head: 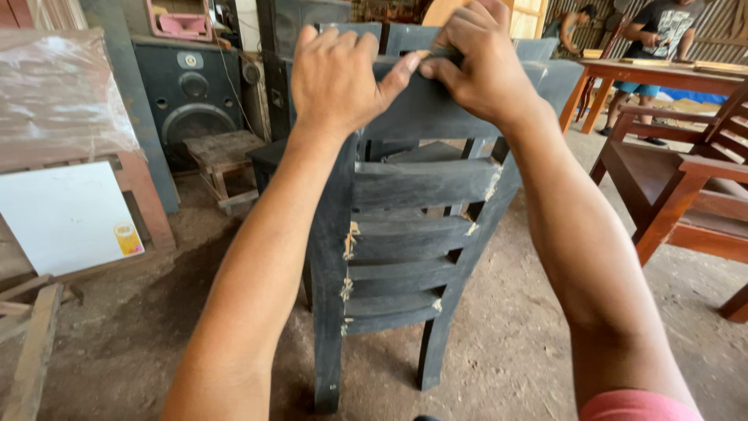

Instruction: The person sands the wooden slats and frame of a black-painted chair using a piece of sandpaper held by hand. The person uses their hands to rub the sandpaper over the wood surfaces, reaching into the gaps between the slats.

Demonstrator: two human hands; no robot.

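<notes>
A dark grey-painted wooden chair (413, 234) with a slatted back stands on the dirt floor, its back towards me. My left hand (343, 74) grips the top rail from above, thumb stretched to the right. My right hand (479, 58) pinches a small thin thing, mostly hidden by the fingers, against the top rail's upper edge, right beside my left thumb. Pale filler shows at the slat joints. More grey chairs (538, 54) stand behind it.
A reddish-brown wooden armchair (678, 187) stands at the right. A black loudspeaker (191, 90) and a small wooden stool (226, 156) are at the back left. A white board (66, 214) leans at the left. Other people stand by a table (647, 74) at the far right.
</notes>
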